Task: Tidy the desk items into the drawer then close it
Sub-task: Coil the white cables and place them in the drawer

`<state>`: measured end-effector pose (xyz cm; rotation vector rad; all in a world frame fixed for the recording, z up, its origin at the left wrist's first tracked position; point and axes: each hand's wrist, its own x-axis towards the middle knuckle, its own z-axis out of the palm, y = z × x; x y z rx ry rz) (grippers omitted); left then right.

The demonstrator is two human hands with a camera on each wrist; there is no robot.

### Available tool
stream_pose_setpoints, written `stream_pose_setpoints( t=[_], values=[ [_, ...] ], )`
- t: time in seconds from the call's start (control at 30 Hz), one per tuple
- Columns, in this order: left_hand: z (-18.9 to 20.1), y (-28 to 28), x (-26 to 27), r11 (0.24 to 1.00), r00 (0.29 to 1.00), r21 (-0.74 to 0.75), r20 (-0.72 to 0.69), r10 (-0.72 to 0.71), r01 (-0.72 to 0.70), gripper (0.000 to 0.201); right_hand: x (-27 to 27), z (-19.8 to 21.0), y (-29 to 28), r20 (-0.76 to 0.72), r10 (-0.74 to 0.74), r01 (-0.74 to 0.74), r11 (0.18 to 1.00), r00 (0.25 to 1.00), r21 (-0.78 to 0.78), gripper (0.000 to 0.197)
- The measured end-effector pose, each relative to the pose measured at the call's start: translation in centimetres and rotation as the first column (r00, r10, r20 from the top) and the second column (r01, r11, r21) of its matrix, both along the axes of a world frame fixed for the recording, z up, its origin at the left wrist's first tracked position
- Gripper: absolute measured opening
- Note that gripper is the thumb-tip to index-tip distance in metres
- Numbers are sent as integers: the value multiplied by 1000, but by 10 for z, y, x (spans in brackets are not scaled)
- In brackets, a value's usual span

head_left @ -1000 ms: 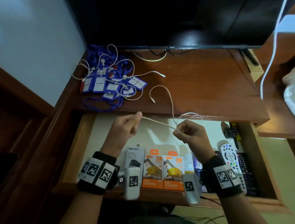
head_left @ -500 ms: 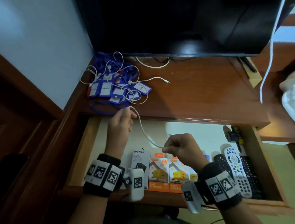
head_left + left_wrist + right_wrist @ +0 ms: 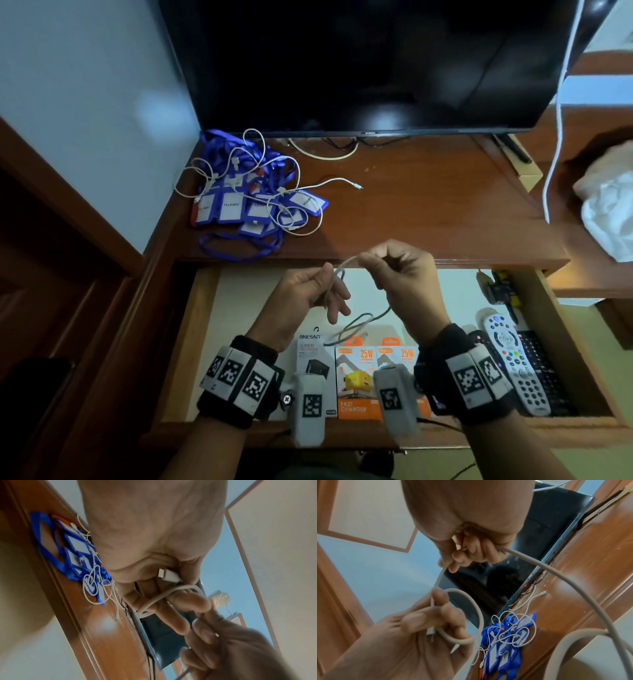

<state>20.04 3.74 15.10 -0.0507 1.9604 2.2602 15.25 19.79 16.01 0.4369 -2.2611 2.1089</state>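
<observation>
Both hands hold one white charging cable point(image 3: 346, 270) above the open drawer point(image 3: 191, 342). My left hand point(image 3: 310, 291) pinches the plug end point(image 3: 169, 575) with a small loop of cable point(image 3: 471, 615) round its fingers. My right hand point(image 3: 397, 270) grips the cable a little further along, close to the left hand. The free length point(image 3: 359, 325) hangs in a loop over the drawer. On the desk top point(image 3: 428, 205) at the back left lies a pile of blue lanyards with badge holders point(image 3: 250, 205), tangled with more white cables point(image 3: 301, 192).
In the drawer lie charger boxes point(image 3: 359, 373), a black-and-white box point(image 3: 313, 356) and remote controls point(image 3: 513, 363) at the right. A black screen point(image 3: 359, 65) stands at the back of the desk. A white cord point(image 3: 558, 113) hangs at the right, beside a white bag point(image 3: 606, 202).
The hands have come together. The cable, stretched between them before, now sits in a small loop at the left hand, and its tail has left the desk top and hangs over the drawer.
</observation>
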Motion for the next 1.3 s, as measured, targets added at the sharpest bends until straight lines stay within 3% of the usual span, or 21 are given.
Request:
stream_pose_setpoints(
  t=[0.23,0.4,0.47,0.57,0.7,0.8,0.93,1.0,1.1,1.2,1.3],
  values=[
    [4,-8,1,958,998,287,68,6,-25,46,3,-8,-3,63,-57,59,998,996,-38,30],
    [15,-21,0,772,987,618,136,86,-153,44,11,-31,8,240,33,-19,998,970,-61,23],
    [19,-30,0,704,983,686,123,137,-184,43,13,-41,13,283,2,18,997,959,-69,18],
    [24,-37,-1,667,966,708,92,241,-234,37,18,-49,12,289,-9,35,996,957,-84,16],
    [23,-36,-8,667,919,664,81,386,-339,32,26,-47,-4,190,67,-109,970,980,216,18],
    [17,-32,-12,756,887,526,-8,462,-389,34,31,-39,-18,108,195,-223,864,975,452,17],
    [5,-26,-11,879,878,250,-161,451,-406,32,36,-26,-26,18,365,-305,750,931,587,12],
    [0,-24,-9,920,897,94,-204,392,-380,33,36,-21,-26,-57,400,-289,746,915,600,11],
    [-4,-20,-6,947,938,-113,-214,271,-299,34,33,-13,-22,-168,377,-230,802,911,551,15],
    [-5,-18,-2,973,971,-135,-177,162,-187,33,28,-4,-17,-185,312,-202,870,932,451,16],
    [-6,-18,-1,996,994,-65,-90,54,-60,33,19,0,-13,-173,223,-143,913,959,381,18]
  ],
)
